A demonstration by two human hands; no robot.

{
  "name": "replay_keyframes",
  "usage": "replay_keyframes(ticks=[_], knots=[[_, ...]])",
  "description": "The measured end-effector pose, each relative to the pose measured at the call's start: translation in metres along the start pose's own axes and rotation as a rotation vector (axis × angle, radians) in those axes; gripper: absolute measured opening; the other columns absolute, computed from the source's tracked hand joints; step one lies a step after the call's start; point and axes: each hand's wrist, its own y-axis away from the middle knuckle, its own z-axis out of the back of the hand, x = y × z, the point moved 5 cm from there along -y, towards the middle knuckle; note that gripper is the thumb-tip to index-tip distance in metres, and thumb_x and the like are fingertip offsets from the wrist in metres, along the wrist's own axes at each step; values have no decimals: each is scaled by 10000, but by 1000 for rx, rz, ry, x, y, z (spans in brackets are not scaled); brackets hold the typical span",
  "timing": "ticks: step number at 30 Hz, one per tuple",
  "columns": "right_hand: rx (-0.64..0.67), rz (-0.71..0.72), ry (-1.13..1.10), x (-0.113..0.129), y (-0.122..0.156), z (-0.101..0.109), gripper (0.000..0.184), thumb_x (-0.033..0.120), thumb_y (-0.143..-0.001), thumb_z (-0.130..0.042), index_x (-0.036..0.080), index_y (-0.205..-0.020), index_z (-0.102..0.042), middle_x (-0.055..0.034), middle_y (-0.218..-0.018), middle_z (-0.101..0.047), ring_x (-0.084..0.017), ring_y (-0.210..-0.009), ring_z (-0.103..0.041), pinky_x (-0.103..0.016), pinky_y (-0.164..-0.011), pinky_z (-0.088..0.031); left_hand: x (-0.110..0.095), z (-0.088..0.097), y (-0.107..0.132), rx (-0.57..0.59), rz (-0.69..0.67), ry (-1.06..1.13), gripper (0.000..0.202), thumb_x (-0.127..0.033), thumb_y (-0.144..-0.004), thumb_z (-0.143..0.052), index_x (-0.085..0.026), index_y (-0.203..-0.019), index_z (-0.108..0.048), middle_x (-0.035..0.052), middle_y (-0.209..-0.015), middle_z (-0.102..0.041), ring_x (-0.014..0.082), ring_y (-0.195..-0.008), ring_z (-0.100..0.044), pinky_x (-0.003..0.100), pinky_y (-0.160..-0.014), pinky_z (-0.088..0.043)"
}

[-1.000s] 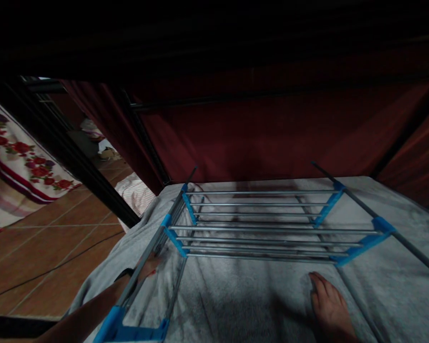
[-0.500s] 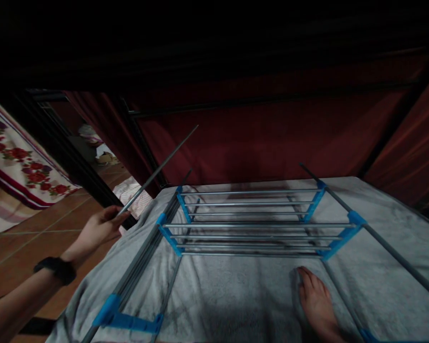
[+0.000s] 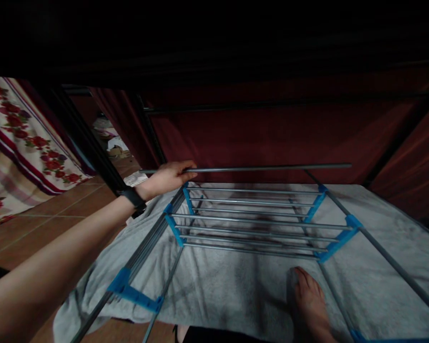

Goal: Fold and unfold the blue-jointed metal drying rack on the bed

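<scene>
My left hand [image 3: 168,178], with a black watch [image 3: 132,196] on its wrist, is closed around one end of a long grey metal rod [image 3: 264,167]. It holds the rod level, just above the far end of a rack frame [image 3: 257,221]. The frame is made of thin metal rails and blue plastic joints [image 3: 338,238], and it lies flat on a grey towel [image 3: 229,286]. A bare foot [image 3: 309,300] rests on the towel near the frame's front right corner. My right hand is out of sight.
Dark red fabric [image 3: 271,138] hangs on black poles just behind the towel. A black post [image 3: 86,138] slants at the left, with a floral cloth [image 3: 21,138] beyond it. Brown floor tiles [image 3: 39,228] lie to the left.
My left hand took a rod from the left side of the frame, raised it slanting upward, then swung it level across the frame's far end. The view shifted slightly.
</scene>
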Motion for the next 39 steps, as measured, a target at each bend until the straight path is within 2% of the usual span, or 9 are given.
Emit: replay_keyframes(ticks=[3,7,10,13,20,25,30,35,39], knots=[[26,-2,-4,1,0,0,460,200,-976,-344,176,-1367,-584,-141,-1382,-630,-312,-1269,-592,-487,-1077,-452,-26,-12,-26,23,-13,-119,273,-421,-958,-581,-238,-1103,-722,9,-946,-751,210,-905,-672,288,-815,-449],[27,5,-15,0,0,0,448,203,-980,-340,175,-1352,-588,-142,-1371,-632,-305,-1267,-591,-477,-1079,-453,-69,-37,-42,-16,-107,-205,298,-395,-981,-608,-283,-1231,-727,26,-1193,-762,244,-1094,-679,321,-900,-450],[1,-2,-30,0,-1,3,447,197,-978,-348,191,-1353,-590,-136,-1357,-640,-303,-1264,-590,-484,-1081,-454,-94,-58,-31,-98,-170,-183,284,-373,-1019,-562,-249,-1208,-734,48,-1237,-752,240,-1106,-685,319,-885,-461],[-7,-1,-67,5,-1,6,452,181,-960,-383,198,-1358,-596,-134,-1357,-647,-312,-1260,-589,-496,-1072,-464,-103,-77,-4,-172,-163,-98,286,-380,-1041,-512,-225,-1123,-737,54,-1086,-767,225,-999,-703,312,-821,-473],[-31,-84,-182,10,-4,12,469,155,-918,-433,256,-1324,-646,-93,-1337,-672,-310,-1246,-602,-520,-1089,-472,-83,-134,75,-230,-165,123,363,-427,-1059,-426,-226,-1037,-727,47,-980,-775,222,-915,-722,338,-815,-512],[-85,-161,-360,8,-8,19,447,166,-886,-470,272,-1257,-695,-65,-1299,-704,-278,-1234,-621,-494,-1124,-473,-61,-168,118,-299,-220,90,338,-432,-1048,-458,-249,-994,-737,17,-933,-797,215,-839,-750,333,-756,-533],[-121,-330,-653,-1,-11,23,361,273,-868,-527,232,-1158,-737,-85,-1235,-742,-288,-1214,-655,-498,-1124,-484,-34,-192,142,-331,-208,17,387,-503,-1033,-452,-273,-994,-761,16,-939,-814,233,-838,-771,341,-755,-578],[-147,-490,-797,-3,-10,29,370,441,-904,-570,205,-1131,-744,-117,-1204,-761,-312,-1184,-673,-509,-1098,-503,-12,-216,158,-271,-116,7,420,-542,-1002,-452,-303,-977,-797,21,-922,-821,258,-817,-771,355,-734,-610],[-178,-632,-976,-2,-13,34,432,598,-813,-709,233,-1038,-758,-91,-1110,-778,-300,-1061,-703,-475,-1021,-553,-1,-238,167,-180,-54,21,378,-482,-974,-480,-300,-968,-811,21,-947,-826,262,-837,-775,353,-738,-620]])
